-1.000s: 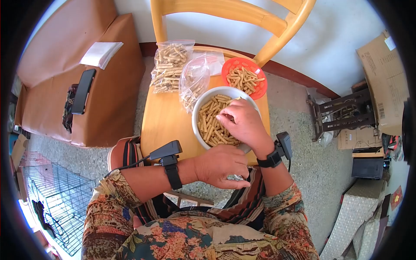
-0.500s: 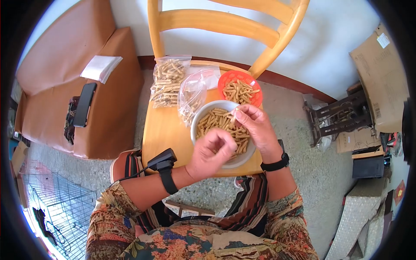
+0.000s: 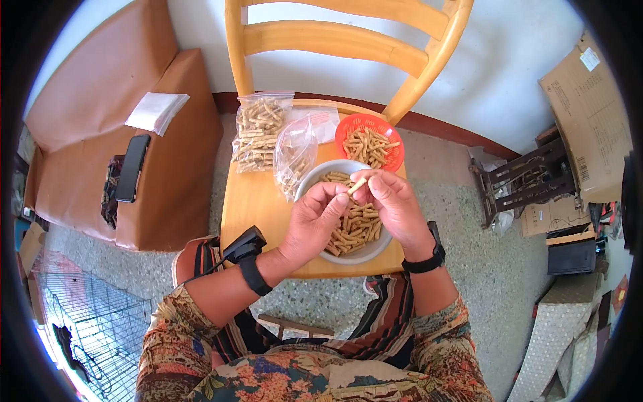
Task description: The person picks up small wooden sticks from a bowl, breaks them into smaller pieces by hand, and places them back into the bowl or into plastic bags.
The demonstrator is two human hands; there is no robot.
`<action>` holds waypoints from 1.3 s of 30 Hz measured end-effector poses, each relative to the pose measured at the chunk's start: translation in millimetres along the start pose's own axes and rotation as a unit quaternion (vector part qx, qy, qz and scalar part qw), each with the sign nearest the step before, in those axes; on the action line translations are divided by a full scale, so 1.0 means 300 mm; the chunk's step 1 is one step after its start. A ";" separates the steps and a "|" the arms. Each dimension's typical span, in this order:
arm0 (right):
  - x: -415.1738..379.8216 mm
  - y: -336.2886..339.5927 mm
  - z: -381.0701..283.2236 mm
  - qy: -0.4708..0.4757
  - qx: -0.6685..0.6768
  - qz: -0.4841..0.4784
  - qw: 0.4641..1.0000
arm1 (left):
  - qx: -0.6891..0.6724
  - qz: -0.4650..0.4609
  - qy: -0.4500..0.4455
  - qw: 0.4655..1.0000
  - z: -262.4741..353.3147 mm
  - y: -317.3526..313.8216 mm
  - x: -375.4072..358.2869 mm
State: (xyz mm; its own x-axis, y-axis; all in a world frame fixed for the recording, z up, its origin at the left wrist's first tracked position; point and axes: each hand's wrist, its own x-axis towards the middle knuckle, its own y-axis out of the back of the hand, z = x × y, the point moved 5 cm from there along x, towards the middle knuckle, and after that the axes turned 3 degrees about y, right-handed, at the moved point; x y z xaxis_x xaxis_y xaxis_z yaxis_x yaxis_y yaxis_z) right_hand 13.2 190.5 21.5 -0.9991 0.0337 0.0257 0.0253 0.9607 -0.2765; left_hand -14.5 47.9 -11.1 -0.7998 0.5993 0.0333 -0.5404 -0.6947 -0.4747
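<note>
Over a grey-white bowl (image 3: 310, 179) of short tan sticks (image 3: 348, 236), both hands meet at one pale tan stick (image 3: 357, 186). My left hand (image 3: 315, 221) pinches its lower end between thumb and fingers. The upper end is in the fingertips of my right hand (image 3: 398, 209). Just behind the bowl stands a red plastic basket (image 3: 398, 155) with more sticks in it. A clear bag (image 3: 295, 149), partly filled, leans near the bowl's left rim. Beside it lies a fuller zip bag (image 3: 260, 130) of similar sticks.
Everything rests on the seat of a wooden chair (image 3: 251, 201), its backrest towards the wall. On the left, a brown sofa (image 3: 174, 181) carries a phone (image 3: 132, 167) and a white packet (image 3: 157, 112). A wire cage (image 3: 94, 321) is at lower left, a cardboard box (image 3: 589, 127) at right.
My left hand has risen from low over the bowl to meet my right hand, taking hold of the stick's lower end. The stick now shows clearly between both hands.
</note>
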 end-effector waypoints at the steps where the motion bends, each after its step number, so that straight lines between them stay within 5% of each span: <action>1: 0.000 -0.003 -0.004 0.007 0.008 -0.019 1.000 | 0.004 -0.003 0.015 1.000 -0.002 0.003 0.001; 16: -0.014 -0.007 -0.022 0.035 -0.048 -0.044 0.997 | -0.123 -0.091 0.173 0.973 -0.039 -0.019 -0.013; 23: -0.012 0.014 -0.008 0.033 -0.065 0.016 0.997 | -0.159 -0.072 0.162 0.971 -0.024 -0.019 -0.009; 35: -0.012 0.022 0.001 0.035 0.012 0.017 0.999 | -0.015 -0.088 0.072 0.993 -0.012 -0.007 0.005; 39: -0.023 -0.012 -0.031 0.111 -0.090 0.017 0.990 | -0.010 -0.086 0.053 0.995 -0.013 -0.002 0.009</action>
State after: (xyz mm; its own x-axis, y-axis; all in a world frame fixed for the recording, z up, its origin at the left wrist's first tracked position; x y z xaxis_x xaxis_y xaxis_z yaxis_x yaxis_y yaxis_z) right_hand 20.5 189.4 31.3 -0.9657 0.1078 0.2361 0.0848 0.9908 -0.1056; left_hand -15.1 51.6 -14.3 -0.6635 0.7479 0.0219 -0.6601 -0.5714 -0.4876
